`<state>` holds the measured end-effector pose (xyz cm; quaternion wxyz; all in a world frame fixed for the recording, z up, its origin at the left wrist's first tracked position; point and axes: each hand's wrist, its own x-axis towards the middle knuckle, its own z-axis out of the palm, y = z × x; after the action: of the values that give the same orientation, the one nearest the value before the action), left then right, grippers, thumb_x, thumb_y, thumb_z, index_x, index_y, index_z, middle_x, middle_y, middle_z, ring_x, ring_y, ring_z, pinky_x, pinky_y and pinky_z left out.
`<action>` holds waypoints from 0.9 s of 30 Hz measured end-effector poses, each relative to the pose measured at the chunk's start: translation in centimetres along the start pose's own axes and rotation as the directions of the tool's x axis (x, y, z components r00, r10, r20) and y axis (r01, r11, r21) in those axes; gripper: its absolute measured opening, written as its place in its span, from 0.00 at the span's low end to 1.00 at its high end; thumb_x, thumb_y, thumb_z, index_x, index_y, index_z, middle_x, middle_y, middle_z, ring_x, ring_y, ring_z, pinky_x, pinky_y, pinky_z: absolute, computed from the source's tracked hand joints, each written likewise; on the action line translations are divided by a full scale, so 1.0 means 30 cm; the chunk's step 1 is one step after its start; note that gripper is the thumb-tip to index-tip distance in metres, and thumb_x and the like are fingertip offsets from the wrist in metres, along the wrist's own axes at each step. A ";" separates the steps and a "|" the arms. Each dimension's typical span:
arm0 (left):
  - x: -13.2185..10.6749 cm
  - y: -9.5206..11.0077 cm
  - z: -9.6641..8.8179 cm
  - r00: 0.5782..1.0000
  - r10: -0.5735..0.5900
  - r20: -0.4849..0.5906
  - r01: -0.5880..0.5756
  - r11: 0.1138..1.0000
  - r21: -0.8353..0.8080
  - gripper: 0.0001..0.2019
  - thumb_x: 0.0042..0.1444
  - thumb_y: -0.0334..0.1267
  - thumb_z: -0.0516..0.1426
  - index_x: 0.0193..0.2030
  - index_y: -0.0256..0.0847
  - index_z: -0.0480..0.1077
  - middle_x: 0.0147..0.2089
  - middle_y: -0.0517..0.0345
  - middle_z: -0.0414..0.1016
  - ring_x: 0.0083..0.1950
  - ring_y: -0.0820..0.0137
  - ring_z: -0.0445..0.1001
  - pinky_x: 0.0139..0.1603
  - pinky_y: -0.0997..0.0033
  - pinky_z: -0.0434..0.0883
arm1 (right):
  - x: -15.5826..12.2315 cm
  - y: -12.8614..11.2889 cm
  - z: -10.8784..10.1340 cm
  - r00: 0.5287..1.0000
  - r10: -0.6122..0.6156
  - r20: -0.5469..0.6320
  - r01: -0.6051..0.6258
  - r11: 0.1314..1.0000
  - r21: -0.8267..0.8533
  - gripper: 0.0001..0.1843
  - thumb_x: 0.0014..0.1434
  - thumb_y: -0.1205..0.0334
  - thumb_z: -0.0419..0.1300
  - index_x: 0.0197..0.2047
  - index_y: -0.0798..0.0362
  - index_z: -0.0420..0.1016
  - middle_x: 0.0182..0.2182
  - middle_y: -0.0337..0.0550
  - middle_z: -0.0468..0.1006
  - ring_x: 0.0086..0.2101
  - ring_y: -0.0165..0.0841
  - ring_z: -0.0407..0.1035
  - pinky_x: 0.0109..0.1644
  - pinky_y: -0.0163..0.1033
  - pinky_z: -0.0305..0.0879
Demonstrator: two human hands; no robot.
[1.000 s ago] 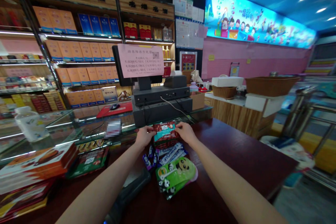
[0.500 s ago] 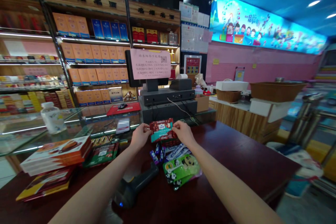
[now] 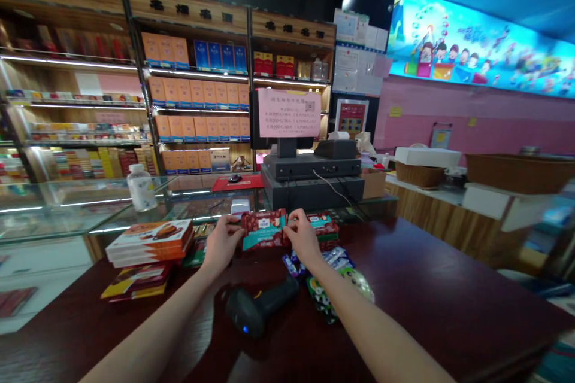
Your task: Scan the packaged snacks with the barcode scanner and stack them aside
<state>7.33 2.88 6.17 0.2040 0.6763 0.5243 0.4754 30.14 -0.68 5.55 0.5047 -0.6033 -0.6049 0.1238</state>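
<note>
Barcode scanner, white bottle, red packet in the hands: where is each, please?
red packet [image 3: 263, 230], head view, middle of its front.
barcode scanner [image 3: 263, 305], head view, its dark body.
white bottle [image 3: 140, 188], head view, its body.

Shows as two bare forearms, at 7 and 5 o'clock, tapering to slim wrists. Ends in a bare left hand [image 3: 222, 244] and a bare right hand [image 3: 303, 241], fingers uncovered. Gets cut off by the lower edge; nails too small to tell.
</note>
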 end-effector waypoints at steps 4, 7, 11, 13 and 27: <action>-0.031 -0.037 -0.058 1.000 -0.003 0.020 0.002 0.999 0.037 0.08 0.51 0.44 0.57 0.37 0.47 0.70 0.34 0.63 0.82 0.39 0.65 0.80 0.45 0.67 0.72 | -0.032 -0.026 0.062 0.995 -0.088 0.049 0.087 0.996 0.026 0.06 0.57 0.65 0.56 0.39 0.46 0.69 0.28 0.33 0.79 0.32 0.35 0.76 0.41 0.37 0.66; -0.048 -0.071 -0.079 0.998 -0.018 0.052 0.016 1.000 0.023 0.10 0.52 0.45 0.55 0.35 0.47 0.75 0.37 0.61 0.82 0.42 0.64 0.80 0.47 0.66 0.72 | -0.043 -0.022 0.097 0.992 -0.083 0.096 0.076 0.995 0.068 0.06 0.58 0.64 0.56 0.37 0.47 0.74 0.29 0.36 0.81 0.34 0.36 0.76 0.42 0.38 0.68; -0.062 -0.115 -0.083 0.998 -0.035 0.050 0.035 0.999 0.000 0.14 0.52 0.47 0.55 0.39 0.46 0.78 0.41 0.59 0.84 0.46 0.61 0.80 0.53 0.63 0.72 | -0.050 0.012 0.125 0.992 -0.065 0.111 0.049 0.989 0.141 0.10 0.58 0.63 0.56 0.39 0.50 0.79 0.34 0.41 0.83 0.37 0.37 0.77 0.47 0.40 0.71; -0.065 -0.130 -0.084 0.998 -0.024 0.065 0.025 1.000 -0.008 0.15 0.53 0.47 0.55 0.41 0.45 0.79 0.43 0.58 0.84 0.49 0.60 0.79 0.56 0.61 0.71 | -0.056 0.035 0.131 0.987 -0.081 0.138 0.058 0.985 0.165 0.13 0.58 0.64 0.55 0.42 0.51 0.81 0.38 0.42 0.84 0.40 0.37 0.78 0.50 0.42 0.71; -0.100 -0.190 -0.127 0.975 0.074 0.208 -0.037 0.984 -0.177 0.27 0.48 0.45 0.63 0.57 0.44 0.75 0.60 0.53 0.76 0.60 0.57 0.73 0.65 0.56 0.67 | -0.099 0.090 0.105 0.967 -0.181 0.180 0.114 0.938 0.327 0.23 0.54 0.67 0.57 0.53 0.48 0.79 0.45 0.43 0.79 0.46 0.36 0.74 0.55 0.42 0.69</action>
<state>1.12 1.40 2.23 0.3033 0.7179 0.4371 0.4490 28.68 -1.13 0.67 0.5362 -0.4519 -0.6705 0.2423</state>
